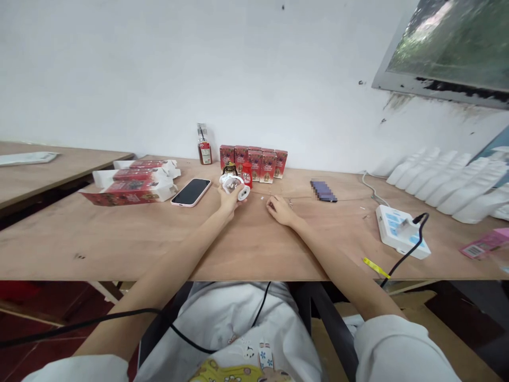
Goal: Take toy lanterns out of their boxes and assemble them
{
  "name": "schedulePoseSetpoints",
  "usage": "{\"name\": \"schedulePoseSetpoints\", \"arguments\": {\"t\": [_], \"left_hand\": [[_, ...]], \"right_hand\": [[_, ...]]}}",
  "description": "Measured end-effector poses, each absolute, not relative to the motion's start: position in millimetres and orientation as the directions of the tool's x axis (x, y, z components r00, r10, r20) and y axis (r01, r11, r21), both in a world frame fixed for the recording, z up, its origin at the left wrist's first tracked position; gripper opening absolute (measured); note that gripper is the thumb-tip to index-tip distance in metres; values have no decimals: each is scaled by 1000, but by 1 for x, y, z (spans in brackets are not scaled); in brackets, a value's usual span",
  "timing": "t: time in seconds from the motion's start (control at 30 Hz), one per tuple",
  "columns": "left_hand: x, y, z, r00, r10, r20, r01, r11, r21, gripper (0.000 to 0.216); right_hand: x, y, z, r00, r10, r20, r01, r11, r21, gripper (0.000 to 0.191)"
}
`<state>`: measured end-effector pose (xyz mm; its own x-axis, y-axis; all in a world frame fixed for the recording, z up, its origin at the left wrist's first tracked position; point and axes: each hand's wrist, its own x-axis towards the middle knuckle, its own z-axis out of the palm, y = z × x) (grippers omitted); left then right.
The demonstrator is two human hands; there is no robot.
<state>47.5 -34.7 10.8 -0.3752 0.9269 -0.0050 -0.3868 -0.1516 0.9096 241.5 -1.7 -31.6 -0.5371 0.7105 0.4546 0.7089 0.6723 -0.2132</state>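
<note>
My left hand (228, 200) is wrapped round a small white lantern (234, 184) with a clear middle, which is tilted above the table. Just behind it stand a dark and gold lantern (229, 168) and a red lantern (247, 174). Resting on the tabletop, my right hand (280, 210) has its fingers curled in; whether anything is in them is hidden. Close to that hand lie a tiny white piece (262, 198) and some small bits (290, 202) too small to name.
Several red boxes (267, 166) stand behind the lanterns, beside a bottle (204, 148). Open red cartons (131, 191) and a phone (191, 192) lie left. To the right are another phone (323, 191), a power strip (401, 231), a yellow strip (376, 268) and white plastic pieces (457, 183).
</note>
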Motion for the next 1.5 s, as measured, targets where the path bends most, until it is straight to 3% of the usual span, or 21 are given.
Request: {"name": "schedulePoseSetpoints", "arguments": {"t": [0.17,0.33,0.5,0.6,0.73,0.9,1.03,1.13,1.23,1.5], "left_hand": [[47,-31,6,-385,923,21,-323,-156,934,70],[45,-24,-1,-440,875,205,-4,-230,973,71],[34,-22,6,-168,873,457,289,-400,870,49],[28,-26,13,-11,876,483,332,-452,828,38],[28,-34,17,28,887,461,345,-441,829,32],[34,-39,20,-73,840,538,208,-515,832,43],[38,-45,24,-168,782,600,199,-570,798,47],[40,-52,27,-193,750,632,209,-598,774,44],[41,-56,29,-199,712,673,301,-609,733,31],[45,-60,29,102,694,713,487,-659,572,22]], "right_hand": [[231,-10,-26,-427,731,532,788,590,-178,16],[211,-25,-15,-256,661,706,777,575,-256,34],[192,-32,-10,-141,615,776,659,643,-390,48],[188,-31,-11,-109,600,793,620,665,-417,55],[195,-29,-13,-132,618,775,577,683,-447,57],[201,-29,-13,-132,654,745,450,709,-543,48],[196,-28,-15,-204,734,647,265,678,-686,44],[190,-27,-18,-242,785,571,67,600,-797,53],[186,-26,-21,-268,797,542,-49,550,-834,66],[190,-23,-24,-227,819,527,122,561,-819,41]]}}
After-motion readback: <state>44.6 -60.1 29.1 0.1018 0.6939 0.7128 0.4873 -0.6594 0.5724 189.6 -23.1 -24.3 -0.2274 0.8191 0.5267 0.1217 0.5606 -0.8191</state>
